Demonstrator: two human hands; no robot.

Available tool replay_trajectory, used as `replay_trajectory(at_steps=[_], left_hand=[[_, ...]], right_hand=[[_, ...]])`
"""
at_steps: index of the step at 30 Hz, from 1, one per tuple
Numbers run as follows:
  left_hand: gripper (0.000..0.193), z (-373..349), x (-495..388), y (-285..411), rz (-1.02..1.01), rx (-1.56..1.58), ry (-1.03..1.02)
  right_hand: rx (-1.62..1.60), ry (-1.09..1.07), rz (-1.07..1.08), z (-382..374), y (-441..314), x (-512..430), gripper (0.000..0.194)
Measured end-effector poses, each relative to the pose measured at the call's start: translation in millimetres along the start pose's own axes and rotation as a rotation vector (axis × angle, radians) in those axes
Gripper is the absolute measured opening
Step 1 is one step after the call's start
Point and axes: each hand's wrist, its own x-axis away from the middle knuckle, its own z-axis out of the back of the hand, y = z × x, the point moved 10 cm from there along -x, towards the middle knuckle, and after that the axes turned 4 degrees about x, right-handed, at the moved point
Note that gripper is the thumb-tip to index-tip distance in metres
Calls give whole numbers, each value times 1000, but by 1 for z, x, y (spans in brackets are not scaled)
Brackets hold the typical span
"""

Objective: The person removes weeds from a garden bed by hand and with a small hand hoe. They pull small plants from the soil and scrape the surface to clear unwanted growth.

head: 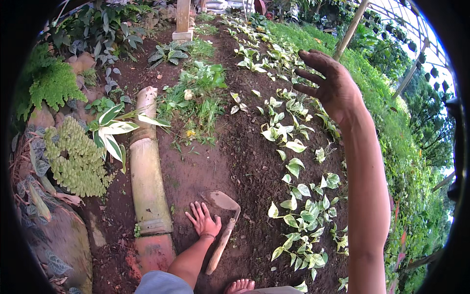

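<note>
My left hand [204, 220] is spread flat on the bare soil, with its fingers apart and a thin band at the wrist. Just to its right lies a hand trowel [221, 201] with a broad metal blade and a worn wooden handle; neither hand grips it. Raised at the upper right, my right hand [326, 79] is empty, its fingers soiled and apart, above the edge of the planted bed. Variegated pothos plants [308, 217] grow in a band of dark, loose soil between the trowel and my right forearm.
A thick bamboo pole [149, 183] lies along the left, beside a reddish block [154, 253]. Left of it are a large rock [66, 242] and a pale green succulent [75, 158]. A wooden post [183, 16] stands ahead. My bare foot [240, 286] is at the bottom; grass [396, 147] slopes at right.
</note>
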Motion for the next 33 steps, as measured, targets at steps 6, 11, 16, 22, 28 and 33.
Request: replay_trajectory(at_steps=[6, 11, 16, 22, 28, 33], left_hand=[[82, 0, 1, -2, 24, 18, -23], [82, -2, 2, -2, 33, 28, -35], [76, -4, 1, -9, 64, 79, -16], [25, 17, -8, -20, 242, 394, 42], [15, 88, -27, 84, -127, 680, 141], [31, 218, -9, 216, -478, 940, 373]], right_hand=[[375, 439, 161, 142, -26, 159, 18], [694, 1198, 640, 291, -65, 412, 16], [1311, 343, -1099, 359, 170, 515, 61], [1313, 639, -723, 412, 152, 551, 29], [1443, 1043, -308, 473, 75, 598, 34], [1321, 871, -630, 523, 138, 640, 41]])
